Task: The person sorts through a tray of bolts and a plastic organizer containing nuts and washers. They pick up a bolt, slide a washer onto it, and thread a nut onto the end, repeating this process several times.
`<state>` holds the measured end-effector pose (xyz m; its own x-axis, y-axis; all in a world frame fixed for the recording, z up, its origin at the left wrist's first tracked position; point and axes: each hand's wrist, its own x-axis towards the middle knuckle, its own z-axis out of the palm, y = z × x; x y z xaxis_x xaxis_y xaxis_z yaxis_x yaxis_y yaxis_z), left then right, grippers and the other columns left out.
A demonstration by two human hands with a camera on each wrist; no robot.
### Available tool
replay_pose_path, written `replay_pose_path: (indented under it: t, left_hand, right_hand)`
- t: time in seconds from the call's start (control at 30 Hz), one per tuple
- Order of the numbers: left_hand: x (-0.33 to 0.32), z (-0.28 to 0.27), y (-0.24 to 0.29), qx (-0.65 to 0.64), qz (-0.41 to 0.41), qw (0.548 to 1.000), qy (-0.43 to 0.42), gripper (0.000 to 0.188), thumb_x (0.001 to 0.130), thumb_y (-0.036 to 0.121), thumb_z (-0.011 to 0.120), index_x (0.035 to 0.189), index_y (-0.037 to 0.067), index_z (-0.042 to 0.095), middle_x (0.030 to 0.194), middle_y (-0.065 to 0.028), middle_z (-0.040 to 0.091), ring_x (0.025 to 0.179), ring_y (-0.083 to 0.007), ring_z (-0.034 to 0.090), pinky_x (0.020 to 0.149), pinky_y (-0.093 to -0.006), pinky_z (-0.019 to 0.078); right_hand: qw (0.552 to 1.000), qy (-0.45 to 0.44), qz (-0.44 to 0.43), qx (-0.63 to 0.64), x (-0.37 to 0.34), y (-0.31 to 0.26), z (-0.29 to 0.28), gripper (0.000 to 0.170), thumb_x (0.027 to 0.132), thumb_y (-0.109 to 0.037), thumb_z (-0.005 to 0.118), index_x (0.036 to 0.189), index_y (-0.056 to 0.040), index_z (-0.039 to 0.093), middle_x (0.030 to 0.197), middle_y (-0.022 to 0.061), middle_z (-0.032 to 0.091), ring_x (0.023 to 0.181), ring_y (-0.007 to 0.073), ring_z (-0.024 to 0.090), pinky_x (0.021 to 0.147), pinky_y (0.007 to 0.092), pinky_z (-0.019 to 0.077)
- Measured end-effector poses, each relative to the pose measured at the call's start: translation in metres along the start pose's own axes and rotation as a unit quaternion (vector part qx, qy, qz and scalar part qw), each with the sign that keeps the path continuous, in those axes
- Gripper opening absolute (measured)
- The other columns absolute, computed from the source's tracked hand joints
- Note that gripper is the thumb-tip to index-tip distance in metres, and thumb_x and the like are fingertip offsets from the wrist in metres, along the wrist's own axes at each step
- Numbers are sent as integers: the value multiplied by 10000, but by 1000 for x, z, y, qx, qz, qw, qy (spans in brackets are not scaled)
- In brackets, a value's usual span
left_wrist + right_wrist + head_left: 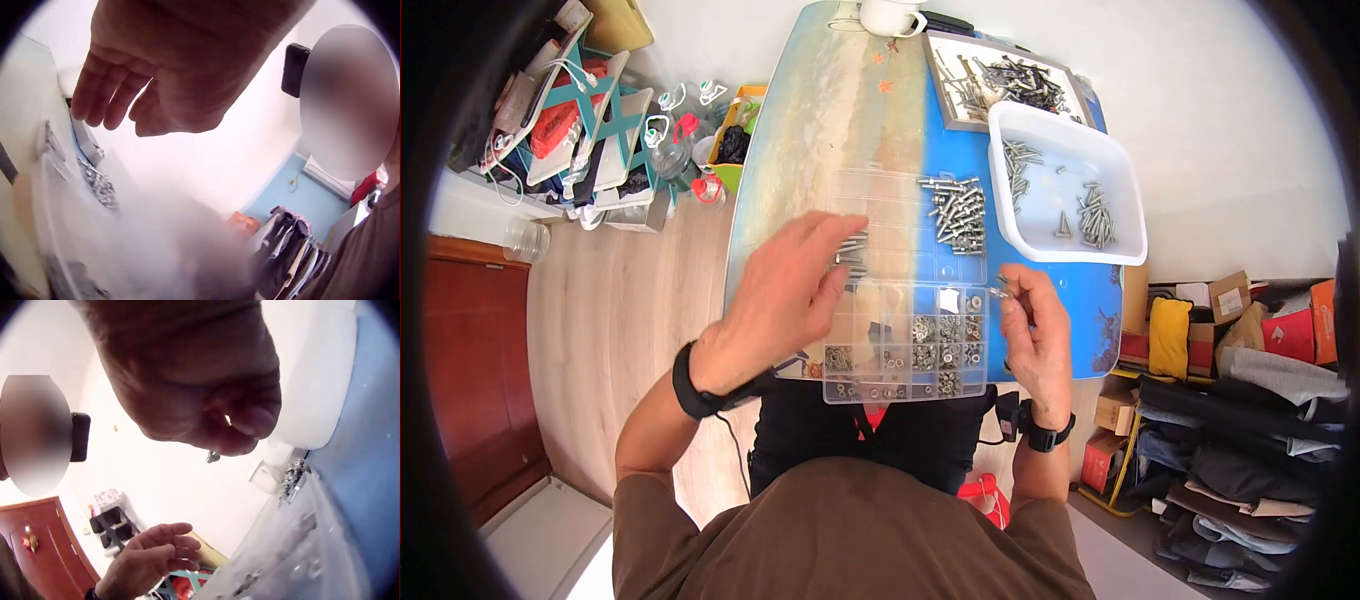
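Observation:
In the head view my right hand (1040,325) pinches a small shiny metal fastener (998,293) between thumb and fingertips, just right of a clear plastic compartment box (905,397). Its metal end (212,457) pokes out below the fingers in the right wrist view; the exact kind cannot be told. My left hand (790,280) is over the left part of the clear plastic, fingers loosely extended, and nothing shows in its grasp. Long bolts (852,255) lie beside those fingertips. More bolts (960,215) are heaped at the upper right, while nuts and washers (925,330) fill lower compartments.
A white plastic bin (1140,215) with loose screws stands right of the box. Behind it is a grey-edged tray (935,75) of mixed screws, near a white mug (890,18). Bottles (668,155) stand on the floor at left; folded clothes (1240,470) are stacked at right.

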<state>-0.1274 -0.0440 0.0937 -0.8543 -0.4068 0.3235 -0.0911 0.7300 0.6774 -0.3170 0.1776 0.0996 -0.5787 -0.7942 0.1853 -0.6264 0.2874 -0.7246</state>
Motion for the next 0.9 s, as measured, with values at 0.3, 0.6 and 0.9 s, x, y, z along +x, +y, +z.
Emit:
replay_pose_path:
  t: [0.3, 0.6, 0.9]
  left_hand:
    - [-65, 41, 78, -333, -96, 933, -94, 302, 908, 25, 649, 1204, 8, 595, 971, -79, 673, 823, -134, 655, 715, -270, 520]
    - [-92, 70, 92, -412, -238, 879, -42, 191, 897, 43, 705, 1046, 37, 586, 883, 3, 640, 788, -55, 605, 688, -217, 496]
    - [-97, 85, 95, -490, -209, 844, -55, 206, 914, 28, 694, 1087, 14, 583, 950, -46, 661, 822, -94, 654, 725, -232, 536]
  right_hand:
    - [872, -6, 184, 453, -70, -32, 20, 152, 1009, -81, 525, 1075, -15, 644, 801, -15, 594, 574, 42, 481, 509, 198, 383]
    - [780, 13, 137, 611, -104, -25, 52, 123, 940, -52, 636, 1044, 3, 670, 1078, 88, 649, 654, 63, 534, 554, 200, 418]
    - [701, 17, 189, 687, -118, -22, 63, 103, 918, -18, 654, 1011, -14, 697, 1117, 68, 613, 862, 110, 590, 691, 236, 497]
